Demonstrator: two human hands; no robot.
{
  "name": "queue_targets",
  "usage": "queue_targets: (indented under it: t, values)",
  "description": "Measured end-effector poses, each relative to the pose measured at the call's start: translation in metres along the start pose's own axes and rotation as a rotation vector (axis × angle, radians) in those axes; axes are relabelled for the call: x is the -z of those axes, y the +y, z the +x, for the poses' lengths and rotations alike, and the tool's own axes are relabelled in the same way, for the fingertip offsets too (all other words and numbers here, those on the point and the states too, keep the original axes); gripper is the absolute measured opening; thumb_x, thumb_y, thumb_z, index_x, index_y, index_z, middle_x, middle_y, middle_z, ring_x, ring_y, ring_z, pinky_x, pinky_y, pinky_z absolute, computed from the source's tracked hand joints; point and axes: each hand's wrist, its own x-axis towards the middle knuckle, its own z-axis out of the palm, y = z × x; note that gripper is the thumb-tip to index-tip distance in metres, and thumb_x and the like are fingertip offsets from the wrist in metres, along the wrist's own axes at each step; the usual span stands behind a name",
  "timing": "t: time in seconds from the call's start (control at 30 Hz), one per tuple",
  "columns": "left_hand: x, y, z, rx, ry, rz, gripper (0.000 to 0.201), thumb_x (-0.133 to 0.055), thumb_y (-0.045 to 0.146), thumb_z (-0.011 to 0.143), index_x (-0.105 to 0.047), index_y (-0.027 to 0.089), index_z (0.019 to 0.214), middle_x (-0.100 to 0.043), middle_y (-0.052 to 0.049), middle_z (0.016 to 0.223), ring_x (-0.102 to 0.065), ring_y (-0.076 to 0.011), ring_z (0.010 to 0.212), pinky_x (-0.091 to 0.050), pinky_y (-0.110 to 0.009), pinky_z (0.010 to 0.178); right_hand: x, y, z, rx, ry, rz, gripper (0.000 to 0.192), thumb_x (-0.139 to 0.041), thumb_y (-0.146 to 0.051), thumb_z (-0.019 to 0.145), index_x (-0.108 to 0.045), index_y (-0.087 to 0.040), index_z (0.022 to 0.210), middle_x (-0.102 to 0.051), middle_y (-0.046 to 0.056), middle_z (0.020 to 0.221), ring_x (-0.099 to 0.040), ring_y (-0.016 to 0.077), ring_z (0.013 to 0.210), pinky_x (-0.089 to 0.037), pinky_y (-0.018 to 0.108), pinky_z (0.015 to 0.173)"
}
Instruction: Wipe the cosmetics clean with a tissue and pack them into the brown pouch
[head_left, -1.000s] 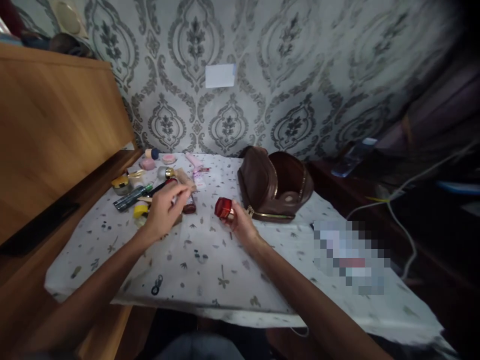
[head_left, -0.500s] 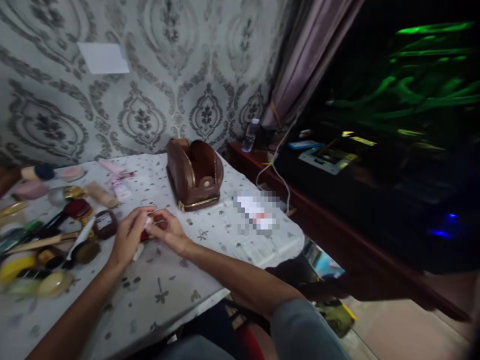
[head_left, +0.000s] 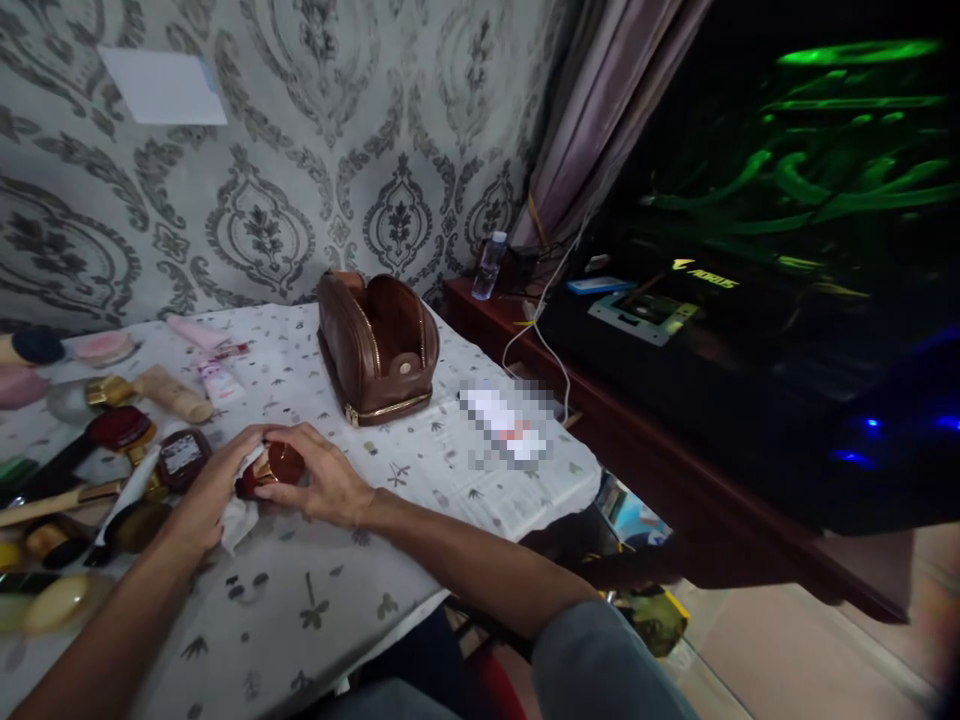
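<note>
Head view, single camera. Both hands meet low over the printed tablecloth (head_left: 337,590), just in front of the open brown pouch (head_left: 379,345). The right hand (head_left: 322,480) curls around a small dark red bottle with a gold collar (head_left: 276,464), fingers wrapped over its far side, holding it tilted close to the cloth. The left hand (head_left: 206,490) grips a crumpled white tissue (head_left: 238,515) and presses it against the bottle's near end; its fingers are closed on the tissue, and whether they also pinch the bottle's cap cannot be told. The bottle sits between the two hands, touching both, near the table's middle. To the left lies a spread of cosmetics: a round compact with a label (head_left: 182,457), a beige tube (head_left: 174,393), a pink tube (head_left: 217,375) and a dark red handled item (head_left: 112,432), all apart from the hands. A pixelated patch lies on the cloth to the right of the pouch. Judgement: the step in hand looks like wiping the bottle clean with the tissue. The next move calls for a steady right-hand hold while the bottle is turned so the tissue reaches the unwiped faces, keeping it clear of the crowded items at left.
</note>
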Motion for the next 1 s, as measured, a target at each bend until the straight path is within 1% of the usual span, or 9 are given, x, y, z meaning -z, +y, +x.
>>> queue_targets:
  t: [0.1,0.2,0.37,0.43,0.53,0.67,0.77,0.9,1.0]
  values:
    - [-0.003,0.001,0.0,0.01,-0.015,-0.083,0.037,-0.069,0.047,0.064,-0.063,0.02,0.089,-0.073,-0.001,0.086,-0.069,-0.0238,0.086,-0.057,-0.029,0.068,0.001,0.0,0.002,-0.02,0.019,-0.03,0.067,-0.078,-0.039,0.079,-0.049,-0.025,0.138,-0.057,0.008,0.128,-0.053,0.0205,0.123,-0.044,0.036,0.107]
    - [-0.005,0.003,-0.001,-0.021,0.014,-0.104,0.035,-0.065,0.046,0.066,-0.061,0.021,0.091,-0.072,0.0,0.086,-0.069,-0.0234,0.085,-0.056,-0.029,0.066,0.0,-0.001,0.003,-0.104,0.054,-0.027,0.072,-0.081,-0.041,0.075,-0.05,-0.022,0.137,-0.056,0.009,0.123,-0.053,0.0217,0.122,-0.046,0.036,0.104]
    - [-0.003,0.005,-0.005,-0.093,0.063,0.003,0.039,-0.064,0.048,0.069,-0.063,0.02,0.096,-0.072,-0.002,0.088,-0.068,-0.0263,0.087,-0.055,-0.033,0.071,-0.004,0.0,0.003,-0.192,0.077,-0.028,0.073,-0.083,-0.045,0.071,-0.054,-0.022,0.133,-0.057,0.008,0.119,-0.056,0.0221,0.115,-0.048,0.037,0.099]
    - [-0.001,0.003,-0.004,-0.118,0.094,0.049,0.038,-0.064,0.052,0.072,-0.064,0.022,0.095,-0.072,-0.003,0.09,-0.067,-0.0284,0.089,-0.055,-0.035,0.074,-0.005,0.001,0.002,-0.207,0.079,-0.014,0.071,-0.082,-0.047,0.072,-0.054,-0.023,0.133,-0.058,0.008,0.118,-0.057,0.0216,0.112,-0.05,0.037,0.096]
    - [0.004,-0.005,-0.002,-0.137,0.083,0.104,0.039,-0.061,0.057,0.077,-0.065,0.025,0.098,-0.072,-0.003,0.096,-0.067,-0.0297,0.094,-0.053,-0.037,0.082,-0.004,0.003,-0.002,-0.204,0.066,0.004,0.069,-0.08,-0.049,0.073,-0.054,-0.023,0.132,-0.06,0.008,0.118,-0.057,0.0226,0.112,-0.051,0.038,0.094]
    - [0.007,-0.017,-0.005,-0.229,0.03,0.219,0.039,-0.061,0.059,0.079,-0.067,0.024,0.097,-0.072,-0.004,0.104,-0.066,-0.0287,0.099,-0.051,-0.038,0.092,-0.001,0.003,-0.013,-0.159,0.071,0.063,0.067,-0.079,-0.049,0.074,-0.054,-0.022,0.13,-0.063,0.009,0.116,-0.06,0.0239,0.109,-0.05,0.039,0.094]
    - [0.004,-0.023,-0.009,-0.292,-0.009,0.232,0.037,-0.059,0.055,0.082,-0.067,0.023,0.099,-0.072,-0.006,0.1,-0.066,-0.0278,0.096,-0.053,-0.038,0.089,0.001,0.006,-0.019,-0.183,0.086,0.115,0.063,-0.078,-0.05,0.075,-0.055,-0.025,0.129,-0.062,0.008,0.117,-0.061,0.024,0.107,-0.051,0.039,0.092]
    - [0.001,-0.023,-0.008,-0.392,0.043,0.224,0.034,-0.053,0.048,0.09,-0.063,0.02,0.107,-0.069,-0.007,0.106,-0.064,-0.0259,0.103,-0.05,-0.036,0.094,0.0,0.011,-0.014,-0.213,0.085,0.159,0.063,-0.077,-0.051,0.075,-0.055,-0.023,0.127,-0.064,0.008,0.115,-0.062,0.0239,0.103,-0.051,0.039,0.091]
    - [0.0,-0.02,-0.01,-0.468,0.037,0.245,0.035,-0.053,0.046,0.09,-0.061,0.019,0.11,-0.068,-0.008,0.107,-0.063,-0.0241,0.102,-0.048,-0.034,0.093,-0.003,0.008,-0.008,-0.274,0.056,0.32,0.058,-0.076,-0.049,0.074,-0.057,-0.022,0.122,-0.068,0.005,0.103,-0.063,0.0196,0.088,-0.052,0.035,0.082]
